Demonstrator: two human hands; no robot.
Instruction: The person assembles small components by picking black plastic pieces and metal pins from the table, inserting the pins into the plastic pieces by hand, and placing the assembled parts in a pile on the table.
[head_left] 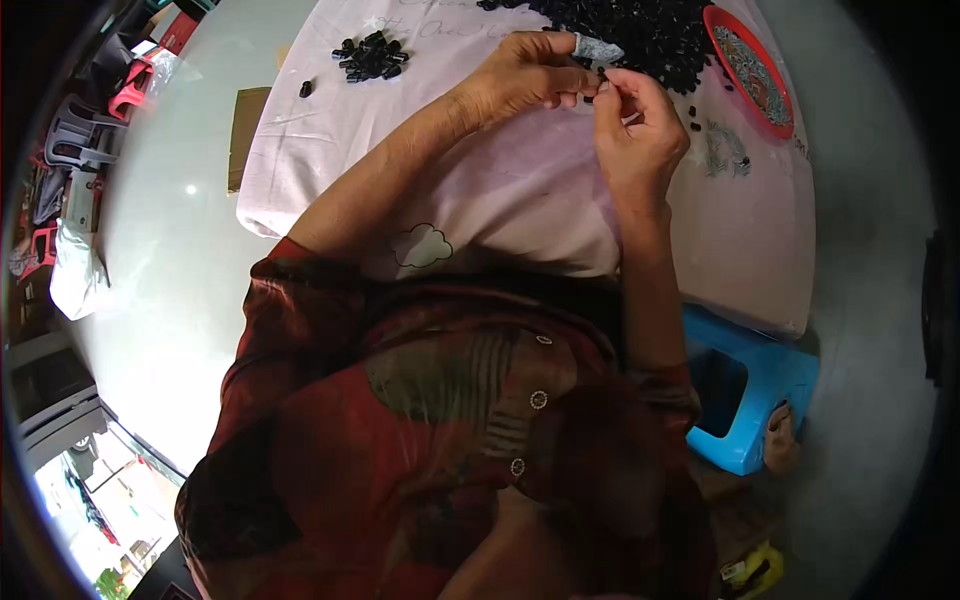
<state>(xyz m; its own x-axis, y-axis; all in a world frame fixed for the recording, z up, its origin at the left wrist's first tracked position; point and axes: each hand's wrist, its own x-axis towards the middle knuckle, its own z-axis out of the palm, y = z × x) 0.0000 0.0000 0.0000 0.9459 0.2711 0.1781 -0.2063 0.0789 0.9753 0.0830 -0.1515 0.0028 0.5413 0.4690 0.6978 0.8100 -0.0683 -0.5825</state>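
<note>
My left hand (pixel 535 78) and my right hand (pixel 645 130) meet at the far side of the pink cloth. Between their fingertips is a small black piece (pixel 602 76), mostly covered by the fingers. A pale grey wrap (pixel 600 50) covers the end of one of my left fingers. Just beyond the hands spreads a big heap of small black cylindrical pieces (pixel 655 35). A smaller cluster of black pieces (pixel 370 60) lies to the left, with one single piece (pixel 306 89) apart from it. Right of my right hand are thin metal bits (pixel 722 150).
A red plate (pixel 785 125) holding many small metal parts sits at the table's far right. The pink cloth (pixel 540 190) covers the table. A blue plastic stool (pixel 770 365) stands below its right edge. Cardboard (pixel 247 140) and chairs (pixel 80 135) are at the left.
</note>
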